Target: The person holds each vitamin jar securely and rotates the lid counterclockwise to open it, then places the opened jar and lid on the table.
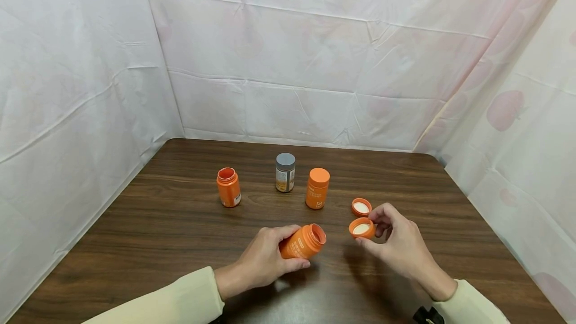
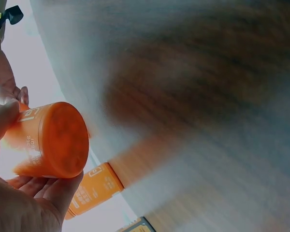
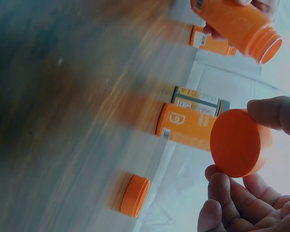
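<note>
My left hand (image 1: 265, 259) grips an orange bottle (image 1: 300, 244) without its lid, tilted so the open mouth leans to the right. In the left wrist view the base of that bottle (image 2: 65, 140) faces the camera, held above the table. Between thumb and fingers, my right hand (image 1: 400, 244) pinches an orange lid (image 1: 362, 228), its pale inner side up in the head view. The right wrist view shows the smooth orange top of this lid (image 3: 235, 143). Just beyond it, a second orange lid (image 1: 362, 207) lies on the table with its inside up.
An uncapped orange bottle (image 1: 229, 189) stands at the left on the brown wooden table (image 1: 171, 224). Behind my hands stand a grey-lidded bottle (image 1: 285, 173) and a capped orange bottle (image 1: 317, 189). White curtains (image 1: 297, 54) enclose the table's back and sides.
</note>
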A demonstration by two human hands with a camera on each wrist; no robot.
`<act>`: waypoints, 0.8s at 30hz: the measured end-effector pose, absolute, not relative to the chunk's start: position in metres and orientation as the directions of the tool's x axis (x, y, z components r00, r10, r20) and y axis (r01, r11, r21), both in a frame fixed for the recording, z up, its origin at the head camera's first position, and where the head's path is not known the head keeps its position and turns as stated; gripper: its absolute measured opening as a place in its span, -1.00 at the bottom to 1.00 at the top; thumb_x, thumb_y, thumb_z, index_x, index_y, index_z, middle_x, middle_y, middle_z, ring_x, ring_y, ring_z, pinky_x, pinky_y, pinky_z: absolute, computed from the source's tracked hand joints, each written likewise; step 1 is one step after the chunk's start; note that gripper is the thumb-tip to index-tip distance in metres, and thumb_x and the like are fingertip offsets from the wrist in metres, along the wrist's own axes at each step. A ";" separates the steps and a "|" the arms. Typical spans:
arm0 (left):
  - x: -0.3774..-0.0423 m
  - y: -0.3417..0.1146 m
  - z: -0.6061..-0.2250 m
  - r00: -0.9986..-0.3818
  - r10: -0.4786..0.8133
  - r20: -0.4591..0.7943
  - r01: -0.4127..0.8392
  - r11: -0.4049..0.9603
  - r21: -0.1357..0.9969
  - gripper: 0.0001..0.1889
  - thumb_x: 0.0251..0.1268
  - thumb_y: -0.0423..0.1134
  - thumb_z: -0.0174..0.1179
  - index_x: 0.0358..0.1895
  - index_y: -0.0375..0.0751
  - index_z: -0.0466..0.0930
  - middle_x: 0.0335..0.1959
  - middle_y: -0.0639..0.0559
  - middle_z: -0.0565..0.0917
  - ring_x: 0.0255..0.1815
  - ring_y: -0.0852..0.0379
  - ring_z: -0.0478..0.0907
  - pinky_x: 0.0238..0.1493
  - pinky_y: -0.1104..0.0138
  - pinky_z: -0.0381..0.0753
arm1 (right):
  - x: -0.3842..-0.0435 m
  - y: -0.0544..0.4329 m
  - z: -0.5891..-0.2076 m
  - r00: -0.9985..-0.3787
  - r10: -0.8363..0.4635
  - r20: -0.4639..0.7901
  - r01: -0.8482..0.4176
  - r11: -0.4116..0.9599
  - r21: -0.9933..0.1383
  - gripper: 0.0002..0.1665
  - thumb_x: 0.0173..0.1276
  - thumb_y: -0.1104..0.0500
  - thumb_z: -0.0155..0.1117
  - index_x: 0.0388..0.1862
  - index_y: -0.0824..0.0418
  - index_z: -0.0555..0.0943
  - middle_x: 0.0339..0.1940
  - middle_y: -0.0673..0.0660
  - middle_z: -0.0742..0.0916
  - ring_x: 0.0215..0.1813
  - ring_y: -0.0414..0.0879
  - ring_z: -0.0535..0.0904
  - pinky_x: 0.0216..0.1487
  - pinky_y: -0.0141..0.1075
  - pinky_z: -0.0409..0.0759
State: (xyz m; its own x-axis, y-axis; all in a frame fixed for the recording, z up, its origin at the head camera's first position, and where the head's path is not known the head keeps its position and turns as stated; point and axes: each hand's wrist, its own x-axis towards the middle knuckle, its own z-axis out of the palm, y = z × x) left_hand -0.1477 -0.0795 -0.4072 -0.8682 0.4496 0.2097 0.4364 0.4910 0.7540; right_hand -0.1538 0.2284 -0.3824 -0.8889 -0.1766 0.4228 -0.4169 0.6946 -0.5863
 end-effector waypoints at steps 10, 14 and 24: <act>-0.148 -0.083 -0.407 -0.888 0.400 0.227 0.415 0.486 0.769 -0.36 0.11 -0.04 0.57 0.26 -0.10 0.59 -0.02 0.18 0.71 -0.13 0.29 0.60 -0.03 0.31 0.60 | -0.166 0.242 -0.384 -0.908 -0.138 0.395 -0.360 0.739 -0.570 -0.41 -0.07 0.18 0.75 -0.14 0.13 0.54 -0.45 -0.11 0.68 -0.37 -0.14 0.57 -0.34 -0.37 0.49; -0.148 -0.086 -0.407 -0.890 0.388 0.239 0.416 0.478 0.774 -0.38 0.11 -0.06 0.58 0.26 -0.08 0.59 -0.02 0.20 0.70 -0.12 0.28 0.61 0.00 0.29 0.60 | -0.172 0.248 -0.386 -0.908 -0.125 0.401 -0.348 0.759 -0.550 -0.41 -0.05 0.16 0.75 -0.13 0.15 0.54 -0.44 -0.10 0.69 -0.36 -0.13 0.58 -0.32 -0.38 0.48; -0.147 -0.090 -0.407 -0.894 0.374 0.248 0.415 0.477 0.775 -0.37 0.11 -0.09 0.58 0.27 -0.09 0.58 0.01 0.19 0.71 -0.08 0.27 0.62 0.04 0.27 0.60 | -0.189 0.264 -0.390 -0.923 -0.084 0.376 -0.288 0.799 -0.528 -0.43 0.01 0.11 0.73 -0.11 0.20 0.55 -0.39 -0.01 0.71 -0.33 -0.08 0.59 -0.30 -0.35 0.48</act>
State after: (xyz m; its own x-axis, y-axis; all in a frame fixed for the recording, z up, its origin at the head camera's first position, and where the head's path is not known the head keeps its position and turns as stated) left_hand -0.1472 -0.0901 -0.4070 -0.8936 0.3744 0.2478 0.4147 0.4770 0.7749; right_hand -0.1886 0.2645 -0.3897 -0.9228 -0.0841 0.3761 -0.2879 0.7993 -0.5276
